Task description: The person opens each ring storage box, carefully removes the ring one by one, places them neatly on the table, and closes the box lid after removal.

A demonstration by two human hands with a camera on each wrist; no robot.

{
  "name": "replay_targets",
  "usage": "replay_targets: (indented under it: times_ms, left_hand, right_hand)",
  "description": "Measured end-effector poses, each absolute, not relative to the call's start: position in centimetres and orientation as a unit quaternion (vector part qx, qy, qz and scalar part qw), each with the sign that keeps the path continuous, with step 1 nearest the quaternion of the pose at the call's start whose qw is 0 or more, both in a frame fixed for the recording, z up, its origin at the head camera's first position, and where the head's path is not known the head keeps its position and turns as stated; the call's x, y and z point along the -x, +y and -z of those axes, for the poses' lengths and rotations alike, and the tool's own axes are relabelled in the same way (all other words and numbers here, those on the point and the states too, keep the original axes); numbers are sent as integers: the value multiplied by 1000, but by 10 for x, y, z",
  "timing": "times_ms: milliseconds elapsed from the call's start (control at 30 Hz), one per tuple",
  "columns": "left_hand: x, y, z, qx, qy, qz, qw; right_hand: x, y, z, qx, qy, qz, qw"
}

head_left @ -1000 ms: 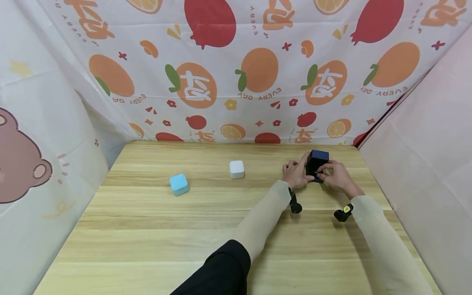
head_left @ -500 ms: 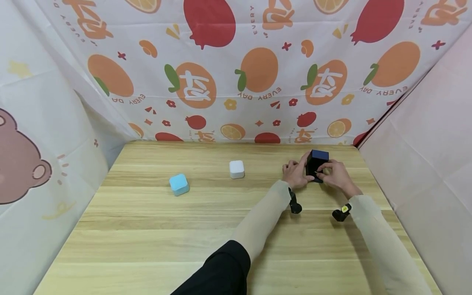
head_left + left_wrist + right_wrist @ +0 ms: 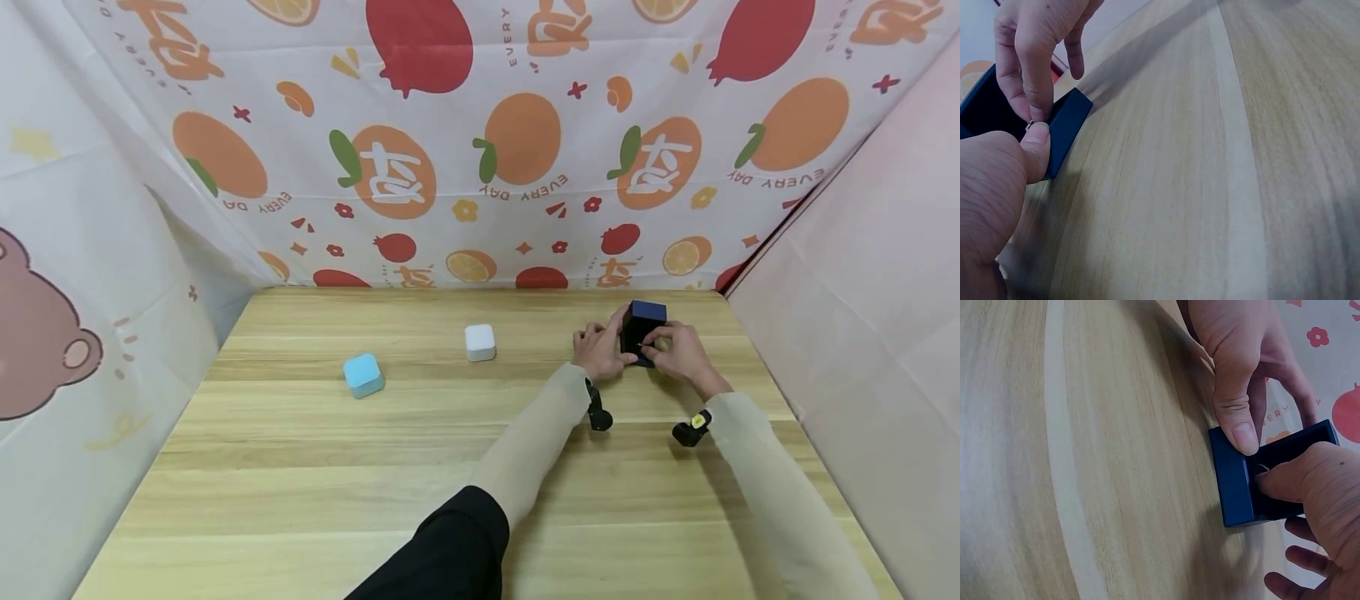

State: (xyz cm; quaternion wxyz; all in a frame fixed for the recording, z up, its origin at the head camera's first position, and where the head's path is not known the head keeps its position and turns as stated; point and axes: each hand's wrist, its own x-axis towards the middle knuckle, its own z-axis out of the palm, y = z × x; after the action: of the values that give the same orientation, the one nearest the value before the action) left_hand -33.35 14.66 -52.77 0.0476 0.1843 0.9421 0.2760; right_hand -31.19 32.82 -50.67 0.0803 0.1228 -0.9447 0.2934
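Observation:
An open dark blue ring box (image 3: 648, 311) stands near the back right of the table, lid raised. My left hand (image 3: 597, 351) grips it from the left, its thumb (image 3: 1245, 438) on the box's front edge and the fingers around the side. Reaching in from the right, my right hand (image 3: 681, 351) pinches a small silvery ring (image 3: 1029, 125) between thumb and index finger, down inside the box. Most of the ring is hidden by the fingertips; a thin bright arc of it shows in the right wrist view.
A white rounded block (image 3: 480, 342) sits left of my hands, and a light blue block (image 3: 363, 375) lies farther left. A fruit-printed cloth (image 3: 450, 150) hangs behind the wooden table (image 3: 300, 500), with pale cloth on both sides.
The right wrist has shifted slightly to the left while its fingers stay in the box. The left hand and the box keep their places; the head view has moved a little.

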Motion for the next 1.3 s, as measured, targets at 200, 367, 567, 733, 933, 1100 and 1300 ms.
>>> replay_targets:
  times_ms: [200,367,567,733,933,1100,1300]
  left_hand:
    - [332,145,522,-182,943,-274,59]
    - [330,145,519,-184,942,-275,62]
    - [335,145,523,-182,942,-274,65]
    - [334,145,524,-184,943,-271,61]
    - [332,145,524,-179,945,-268,59]
    - [330,145,523,-178,944,-271,59]
    - [331,144,521,-181,940,-283,61]
  right_hand:
    - [313,326,506,-119,-945,-295,81]
    - [314,327,505,-121,-944,-298,76]
    - [314,326,506,-130,-939,-311,75]
    - [313,326,506,-113,-940,-316,54]
    - [313,325,508,-105,-940,-321,53]
    - [313,325,509,-95,-940,-321,65]
    - [312,325,507,-74,-941,-326,50]
